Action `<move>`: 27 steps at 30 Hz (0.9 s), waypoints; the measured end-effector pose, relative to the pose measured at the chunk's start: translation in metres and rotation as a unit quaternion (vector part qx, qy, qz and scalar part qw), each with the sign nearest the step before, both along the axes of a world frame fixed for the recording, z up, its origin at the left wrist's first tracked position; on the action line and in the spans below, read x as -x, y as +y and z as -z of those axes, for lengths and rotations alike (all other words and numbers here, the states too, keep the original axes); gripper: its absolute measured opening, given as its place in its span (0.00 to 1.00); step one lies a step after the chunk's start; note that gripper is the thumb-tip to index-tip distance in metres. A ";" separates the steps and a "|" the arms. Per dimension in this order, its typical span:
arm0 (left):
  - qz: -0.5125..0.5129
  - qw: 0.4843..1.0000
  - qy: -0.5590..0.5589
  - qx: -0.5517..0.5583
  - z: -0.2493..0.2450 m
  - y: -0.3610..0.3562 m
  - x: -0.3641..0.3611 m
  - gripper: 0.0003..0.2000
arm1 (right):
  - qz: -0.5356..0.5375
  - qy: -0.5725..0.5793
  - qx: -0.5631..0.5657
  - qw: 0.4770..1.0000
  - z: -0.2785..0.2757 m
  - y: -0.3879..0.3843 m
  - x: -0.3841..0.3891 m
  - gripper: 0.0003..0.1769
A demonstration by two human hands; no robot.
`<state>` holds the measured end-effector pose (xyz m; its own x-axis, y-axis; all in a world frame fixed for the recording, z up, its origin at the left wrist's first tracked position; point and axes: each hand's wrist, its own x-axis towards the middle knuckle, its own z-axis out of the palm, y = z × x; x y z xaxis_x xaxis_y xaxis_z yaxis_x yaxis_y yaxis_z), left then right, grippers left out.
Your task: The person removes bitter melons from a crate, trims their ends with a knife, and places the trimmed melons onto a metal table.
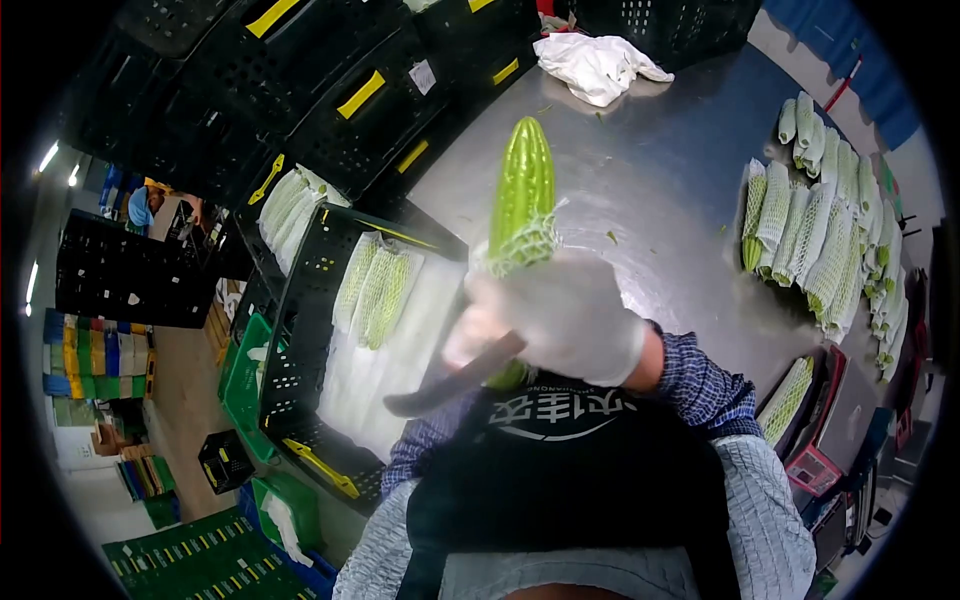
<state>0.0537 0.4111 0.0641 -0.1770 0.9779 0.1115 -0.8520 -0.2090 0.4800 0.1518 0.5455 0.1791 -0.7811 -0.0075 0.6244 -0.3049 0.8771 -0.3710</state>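
Note:
A bright green bitter melon (525, 175) stands nearly upright in front of my chest, tip pointing away. White foam net sleeve (527, 245) is bunched around its middle, leaving the upper half bare. My left hand (476, 322), in a whitish glove, is closed around the melon's left side below the bunched net. Wrapped across its front is my right hand (585, 318), also gloved and blurred by motion. A dark, curved, blade-like bar (455, 380) slants down to the left from beside my hands; I cannot tell which hand holds it. The melon's lower end shows just beneath them.
At left, a black crate (290, 340) holds netted melons (375, 290) on white plastic lining. Rows of netted melons (810, 230) lie on the metal table (660, 160) at right. A crumpled white cloth (600, 68) lies at the back. Black crates (330, 90) are stacked upper left.

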 end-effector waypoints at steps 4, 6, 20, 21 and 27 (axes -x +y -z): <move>0.111 0.971 -0.176 -0.121 0.018 0.028 -0.007 0.33 | 0.175 0.155 0.157 0.960 -0.007 0.038 -0.013 0.11; 0.142 0.962 -0.180 -0.148 0.022 0.038 -0.008 0.32 | 0.211 0.180 0.262 0.925 -0.005 0.057 -0.030 0.13; 0.307 0.829 0.465 0.039 0.001 0.141 -0.090 0.44 | 0.294 -0.002 0.516 0.805 0.091 0.079 -0.209 0.46; 0.259 0.803 0.537 -0.019 -0.012 0.148 -0.110 0.44 | 0.364 -0.117 0.526 0.760 0.082 0.079 -0.234 0.47; 0.281 0.822 0.495 0.032 -0.018 0.160 -0.093 0.36 | 0.646 -0.354 0.318 0.597 0.148 0.078 -0.340 0.65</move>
<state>0.1464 0.5709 0.0823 0.4506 0.8840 -0.1248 0.0081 0.1357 0.9907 0.4920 0.6234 0.0307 0.0515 0.9497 -0.3089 0.9041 -0.1757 -0.3895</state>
